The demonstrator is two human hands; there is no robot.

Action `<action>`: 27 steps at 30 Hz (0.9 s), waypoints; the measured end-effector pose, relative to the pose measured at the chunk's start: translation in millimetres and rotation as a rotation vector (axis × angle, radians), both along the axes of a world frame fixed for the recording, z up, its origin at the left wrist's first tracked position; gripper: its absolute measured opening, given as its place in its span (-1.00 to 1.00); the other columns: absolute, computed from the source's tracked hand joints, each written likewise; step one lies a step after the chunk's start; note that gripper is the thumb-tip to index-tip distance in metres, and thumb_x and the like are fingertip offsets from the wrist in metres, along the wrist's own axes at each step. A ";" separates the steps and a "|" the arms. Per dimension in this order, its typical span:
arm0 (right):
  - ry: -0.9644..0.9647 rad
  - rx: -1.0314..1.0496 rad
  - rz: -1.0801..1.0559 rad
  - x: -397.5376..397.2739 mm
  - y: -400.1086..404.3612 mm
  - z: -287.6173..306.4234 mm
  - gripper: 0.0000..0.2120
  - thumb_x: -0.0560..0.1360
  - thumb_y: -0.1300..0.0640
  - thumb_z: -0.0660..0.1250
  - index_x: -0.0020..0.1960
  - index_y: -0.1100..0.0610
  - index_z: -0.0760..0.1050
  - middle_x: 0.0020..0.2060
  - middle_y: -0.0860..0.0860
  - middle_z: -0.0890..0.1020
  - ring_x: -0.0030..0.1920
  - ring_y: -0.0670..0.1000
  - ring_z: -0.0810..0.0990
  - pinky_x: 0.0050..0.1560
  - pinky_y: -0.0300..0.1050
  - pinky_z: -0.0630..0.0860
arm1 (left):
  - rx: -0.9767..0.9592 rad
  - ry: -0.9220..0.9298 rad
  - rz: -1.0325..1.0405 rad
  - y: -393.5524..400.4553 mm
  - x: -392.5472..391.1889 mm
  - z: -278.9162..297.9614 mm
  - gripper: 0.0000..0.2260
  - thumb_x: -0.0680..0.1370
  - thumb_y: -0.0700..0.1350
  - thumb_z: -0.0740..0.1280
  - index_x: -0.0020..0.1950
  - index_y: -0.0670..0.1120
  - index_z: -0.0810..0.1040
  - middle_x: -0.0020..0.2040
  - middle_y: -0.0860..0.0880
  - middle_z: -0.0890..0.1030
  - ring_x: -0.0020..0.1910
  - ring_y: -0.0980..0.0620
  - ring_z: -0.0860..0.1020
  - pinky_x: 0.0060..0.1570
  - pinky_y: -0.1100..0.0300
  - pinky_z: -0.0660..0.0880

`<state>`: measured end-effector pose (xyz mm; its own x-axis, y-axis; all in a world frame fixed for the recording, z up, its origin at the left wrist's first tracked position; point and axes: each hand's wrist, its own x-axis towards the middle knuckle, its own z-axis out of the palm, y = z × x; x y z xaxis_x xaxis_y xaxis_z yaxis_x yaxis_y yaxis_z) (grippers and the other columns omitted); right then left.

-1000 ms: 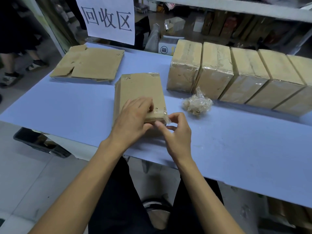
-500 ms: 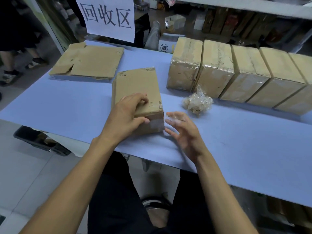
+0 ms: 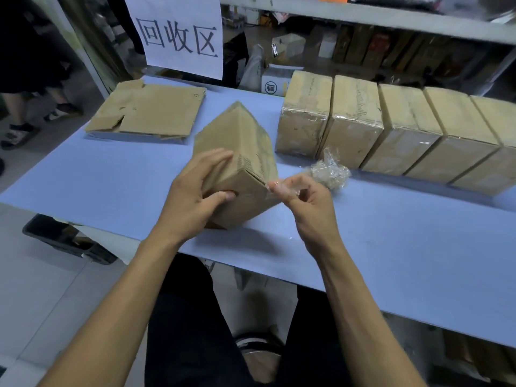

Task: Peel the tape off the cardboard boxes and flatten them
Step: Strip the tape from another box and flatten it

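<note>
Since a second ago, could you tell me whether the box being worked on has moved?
Yes: the box, earlier flat, is now tipped up on edge, nearer the wad of peeled tape.

The left hand [image 3: 192, 196] holds a box [image 3: 240, 152] tilted on edge on the blue desk [image 3: 391, 247], fingers along its side and thumb on its near face. The right hand [image 3: 304, 202] pinches clear tape [image 3: 275, 188] at the box's near corner. A tape wad [image 3: 331, 171] lies just beside, before a row of taped boxes [image 3: 391, 132]. Flattened cardboard [image 3: 148, 110] lies far left.

White paper sign [image 3: 183, 34] hanging behind the counter [image 3: 391, 247] reads "回收区" (black handwritten characters); box print illegible.
</note>
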<state>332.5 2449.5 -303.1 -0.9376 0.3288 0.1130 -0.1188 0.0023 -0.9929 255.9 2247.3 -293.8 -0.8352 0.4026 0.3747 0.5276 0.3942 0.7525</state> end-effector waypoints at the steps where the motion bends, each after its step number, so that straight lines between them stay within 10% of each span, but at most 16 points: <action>1: 0.005 -0.005 0.065 -0.8 0.5 8.0 -0.87 0.52 0.33 0.40 -0.20 0.28 0.52 -0.15 0.08 0.71 -0.01 -0.04 0.67 0.03 -0.18 0.56 | 0.021 -0.010 -0.013 -3.0 0.5 -1.1 -0.39 0.41 -0.17 0.44 0.44 0.13 0.42 0.38 0.05 0.44 0.39 0.22 0.37 0.41 0.23 0.29; 5: 0.006 -0.251 0.281 -4.3 7.4 21.1 -0.85 0.52 0.38 0.30 -0.18 0.22 0.42 -0.04 0.15 0.72 0.31 0.05 0.58 0.23 -0.18 0.50 | 0.017 -0.026 -0.018 -9.6 7.7 -13.5 -0.29 0.49 -0.30 0.40 0.49 0.27 0.28 0.41 -0.04 0.28 0.41 0.29 0.26 0.40 0.31 0.27; 8: 0.000 -0.565 0.253 -4.9 9.7 16.7 -0.83 0.55 0.37 0.18 -0.18 0.17 0.33 -0.22 0.20 0.69 0.20 0.20 0.63 0.23 -0.06 0.52 | 0.033 -0.064 0.000 -15.4 9.9 -20.8 -0.31 0.50 -0.36 0.41 0.44 0.25 0.32 0.45 -0.01 0.23 0.47 0.23 0.22 0.43 0.17 0.28; 15: 0.115 -0.593 0.255 -7.8 3.6 21.4 -0.66 0.17 0.25 0.28 -0.07 0.17 0.31 -0.27 0.06 0.39 -0.10 0.07 0.47 0.10 -0.16 0.43 | 0.152 -0.137 -0.012 -16.5 15.7 -19.7 -0.44 0.50 -0.39 0.41 0.35 0.12 0.45 0.45 0.05 0.32 0.45 0.10 0.35 0.30 0.03 0.50; 19: 0.043 -0.198 0.136 -10.4 3.9 16.9 -0.90 0.48 0.33 0.24 -0.08 0.17 0.46 -0.19 -0.02 0.58 -0.05 -0.02 0.57 0.09 -0.14 0.47 | 0.187 -0.163 0.003 -12.9 17.2 -25.1 -0.45 0.49 -0.37 0.41 0.27 0.19 0.44 0.43 0.12 0.34 0.41 0.19 0.39 0.23 0.03 0.57; 22: 0.038 0.286 0.028 -9.3 0.2 5.3 -0.79 0.60 0.34 0.23 0.00 0.13 0.61 0.02 0.08 0.62 -0.01 -0.11 0.59 -0.04 -0.20 0.56 | 0.198 -0.207 0.056 -8.7 15.8 -20.3 -0.59 0.39 0.01 0.50 0.14 0.24 0.41 0.40 0.21 0.32 0.40 0.23 0.38 0.15 0.04 0.58; 27: 0.046 0.187 -0.106 -8.6 13.3 2.8 -0.79 0.47 0.47 0.35 -0.08 0.20 0.63 -0.23 0.04 0.66 -0.29 -0.15 0.58 -0.18 -0.27 0.54 | 0.151 -0.150 0.222 17.0 4.4 -9.8 -0.52 0.31 0.24 0.45 0.04 0.03 0.36 0.16 0.28 0.40 0.26 0.04 0.48 0.25 -0.03 0.46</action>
<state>323.9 2462.8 -300.3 -0.8912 0.3949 0.2232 -0.1532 0.2012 -0.9675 260.3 2264.4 -303.6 -0.9471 0.1528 0.2821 0.3193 0.3650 0.8745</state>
